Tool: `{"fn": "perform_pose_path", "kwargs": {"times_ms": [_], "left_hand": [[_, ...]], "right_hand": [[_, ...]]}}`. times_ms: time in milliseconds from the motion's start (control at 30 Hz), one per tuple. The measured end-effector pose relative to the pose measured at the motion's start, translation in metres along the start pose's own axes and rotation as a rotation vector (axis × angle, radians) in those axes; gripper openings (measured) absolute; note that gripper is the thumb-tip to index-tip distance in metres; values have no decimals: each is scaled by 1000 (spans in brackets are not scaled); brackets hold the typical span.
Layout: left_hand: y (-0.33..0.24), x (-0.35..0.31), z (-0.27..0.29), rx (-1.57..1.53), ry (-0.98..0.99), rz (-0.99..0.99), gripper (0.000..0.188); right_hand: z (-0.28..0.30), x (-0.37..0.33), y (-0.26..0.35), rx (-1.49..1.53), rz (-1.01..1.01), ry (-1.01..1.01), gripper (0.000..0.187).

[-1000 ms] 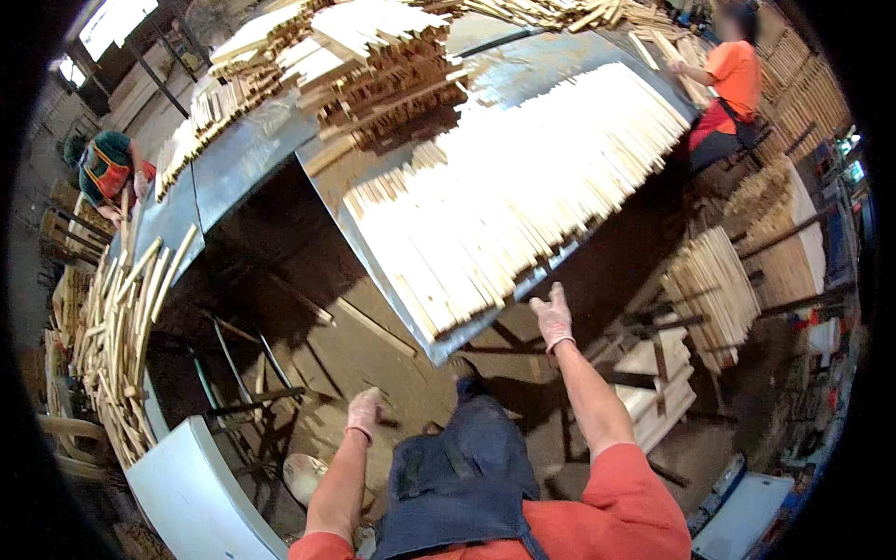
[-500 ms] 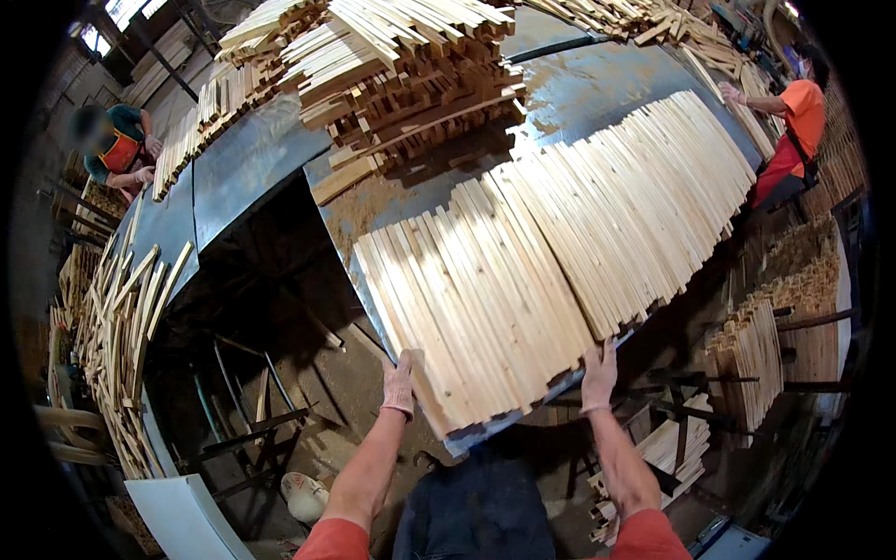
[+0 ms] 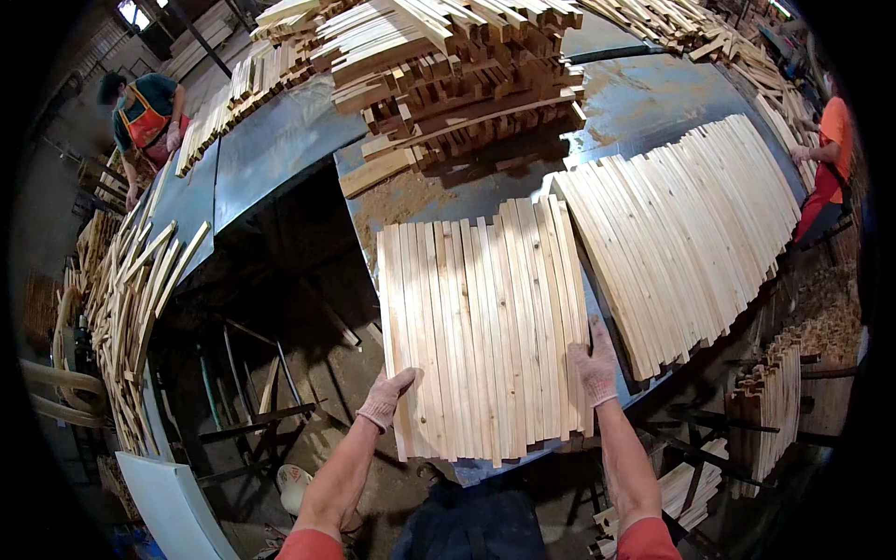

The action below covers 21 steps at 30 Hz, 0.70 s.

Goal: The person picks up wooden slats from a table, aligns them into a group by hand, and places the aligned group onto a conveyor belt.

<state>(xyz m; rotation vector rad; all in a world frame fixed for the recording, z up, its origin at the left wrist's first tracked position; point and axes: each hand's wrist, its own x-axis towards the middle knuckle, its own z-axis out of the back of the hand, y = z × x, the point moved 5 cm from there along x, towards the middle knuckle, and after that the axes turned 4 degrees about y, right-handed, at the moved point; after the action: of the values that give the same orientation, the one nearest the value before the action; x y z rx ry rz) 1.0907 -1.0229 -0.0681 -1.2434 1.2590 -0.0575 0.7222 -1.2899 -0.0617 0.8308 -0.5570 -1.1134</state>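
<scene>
A row of pale wooden strips [image 3: 481, 327], laid side by side, is squeezed between my two gloved hands. My left hand [image 3: 388, 396] presses the row's left edge, its thumb over the top. At the opposite edge, my right hand [image 3: 595, 362] grips with its thumb on top and fingers along the outer side. The row's near ends reach past the edge of the metal-topped table [image 3: 401, 198]. Whether the strips are lifted or still rest on the table, I cannot tell. To the right, beyond a gap, lies a second wide row of strips [image 3: 686, 243].
A tall stack of wood pieces [image 3: 457, 93] stands at the table's back. One co-worker [image 3: 149, 117] is at the far left, another [image 3: 828, 159] at the far right. Loose strips [image 3: 121, 327] pile up on the left. Below right, bundled strips [image 3: 770, 420] sit on metal racks.
My hands have closed in on the row's sides and parted it from the strips on the right, turning it straighter toward me. The left co-worker has straightened up somewhat.
</scene>
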Motion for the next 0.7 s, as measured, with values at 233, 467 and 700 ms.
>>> {"fn": "perform_pose_path", "kwargs": {"times_ms": [233, 467, 700], "left_hand": [[17, -16, 13, 130, 20, 129, 46], [45, -83, 16, 133, 29, 180, 16], [98, -108, 51, 181, -14, 229, 23]], "right_hand": [[-4, -31, -20, 562, -549, 229, 73], [6, -111, -9, 751, -729, 346, 79], [31, -152, 23, 1068, -811, 372, 84]]}}
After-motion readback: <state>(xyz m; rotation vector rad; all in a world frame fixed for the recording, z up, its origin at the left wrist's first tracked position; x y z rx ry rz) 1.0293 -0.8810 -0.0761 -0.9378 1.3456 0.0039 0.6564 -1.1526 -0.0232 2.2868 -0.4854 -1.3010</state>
